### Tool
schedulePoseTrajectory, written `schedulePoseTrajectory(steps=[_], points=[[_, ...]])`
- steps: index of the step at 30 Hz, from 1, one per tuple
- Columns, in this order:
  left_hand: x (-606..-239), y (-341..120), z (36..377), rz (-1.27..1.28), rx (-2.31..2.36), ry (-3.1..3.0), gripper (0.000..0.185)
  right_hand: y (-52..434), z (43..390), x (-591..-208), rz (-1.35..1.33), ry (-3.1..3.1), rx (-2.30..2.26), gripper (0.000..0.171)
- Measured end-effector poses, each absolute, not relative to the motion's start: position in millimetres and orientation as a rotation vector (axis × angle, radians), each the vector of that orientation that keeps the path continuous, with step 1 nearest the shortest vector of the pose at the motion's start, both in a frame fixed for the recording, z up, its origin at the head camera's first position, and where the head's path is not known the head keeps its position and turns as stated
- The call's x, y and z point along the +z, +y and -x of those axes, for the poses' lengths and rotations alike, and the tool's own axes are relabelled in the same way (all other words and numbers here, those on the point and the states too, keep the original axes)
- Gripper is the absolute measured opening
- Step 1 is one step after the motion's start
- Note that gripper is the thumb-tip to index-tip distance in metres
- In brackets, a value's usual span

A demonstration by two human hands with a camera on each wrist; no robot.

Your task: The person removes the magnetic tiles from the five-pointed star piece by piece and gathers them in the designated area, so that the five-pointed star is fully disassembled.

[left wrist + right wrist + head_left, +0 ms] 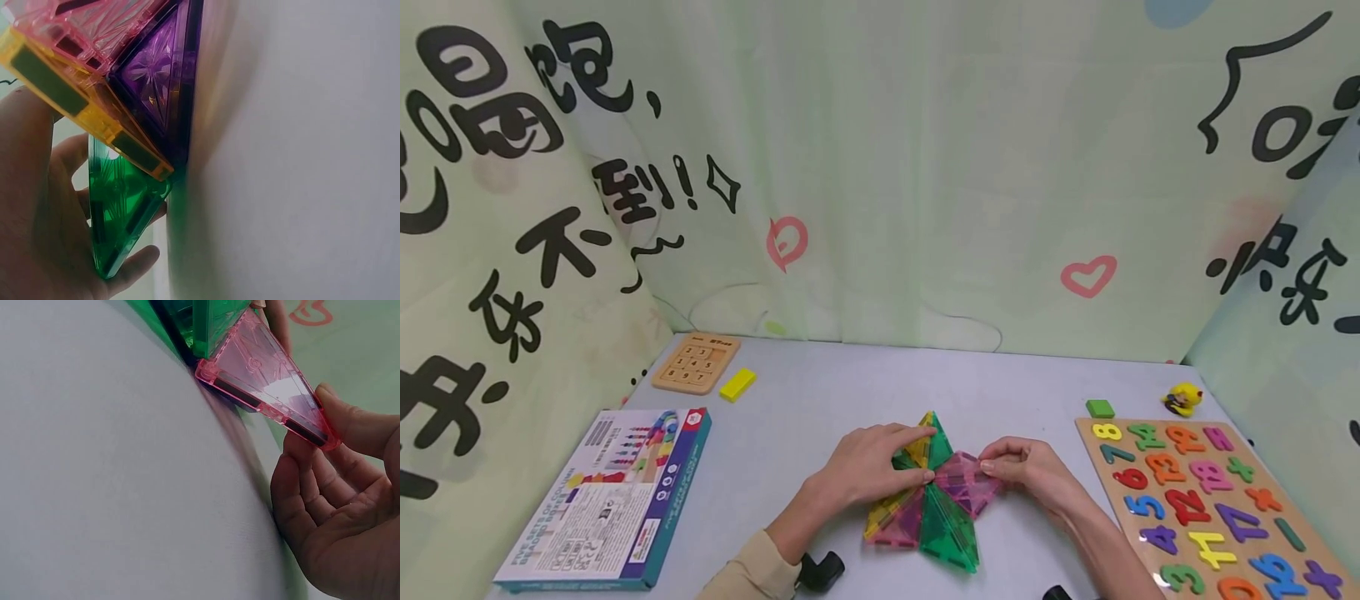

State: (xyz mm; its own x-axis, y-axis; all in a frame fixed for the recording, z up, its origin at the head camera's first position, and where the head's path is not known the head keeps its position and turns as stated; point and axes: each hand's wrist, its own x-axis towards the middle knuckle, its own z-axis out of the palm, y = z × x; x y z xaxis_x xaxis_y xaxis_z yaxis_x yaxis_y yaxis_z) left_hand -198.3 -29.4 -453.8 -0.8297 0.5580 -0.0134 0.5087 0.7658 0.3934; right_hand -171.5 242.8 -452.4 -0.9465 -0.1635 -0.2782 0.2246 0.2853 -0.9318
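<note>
A cluster of translucent triangular magnetic tiles stands mid-table: a green tile (947,529) at the front, a yellow tile (886,512) at the left and a pink tile (902,525) between them. My left hand (868,462) spans the left side and holds the cluster, thumb near its centre and fingers at the back. In the left wrist view its fingers show behind a green tile (122,206), below a purple tile (153,78). My right hand (1037,471) pinches the outer corner of another pink tile (269,378), whose inner end meets the cluster.
A boxed set (602,492) lies at left, with a wooden number board (696,364) and a yellow block (738,385) behind it. At right are a number puzzle board (1217,500), a green block (1100,408) and a small yellow figure (1182,399). Printed curtains surround the table.
</note>
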Motion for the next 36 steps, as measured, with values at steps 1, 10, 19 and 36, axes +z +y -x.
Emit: schedulePoseTrajectory(steps=[1, 10, 19, 36], points=[[-454, -29, 198, -0.857, 0.571, 2.829, 0.062, 243, 171, -452, -0.058, 2.241, -1.710, 0.032], [-454, -29, 198, -0.847, 0.572, 2.834, 0.062, 238, 168, -455, -0.169, 2.242, -1.846, 0.021], [-455, -28, 198, -0.842, 0.571, 2.837, 0.063, 233, 164, -460, -0.306, 2.217, -1.985, 0.016], [-454, -29, 198, -0.831, 0.587, 2.826, 0.061, 241, 193, -458, -0.568, 2.270, -2.146, 0.020]])
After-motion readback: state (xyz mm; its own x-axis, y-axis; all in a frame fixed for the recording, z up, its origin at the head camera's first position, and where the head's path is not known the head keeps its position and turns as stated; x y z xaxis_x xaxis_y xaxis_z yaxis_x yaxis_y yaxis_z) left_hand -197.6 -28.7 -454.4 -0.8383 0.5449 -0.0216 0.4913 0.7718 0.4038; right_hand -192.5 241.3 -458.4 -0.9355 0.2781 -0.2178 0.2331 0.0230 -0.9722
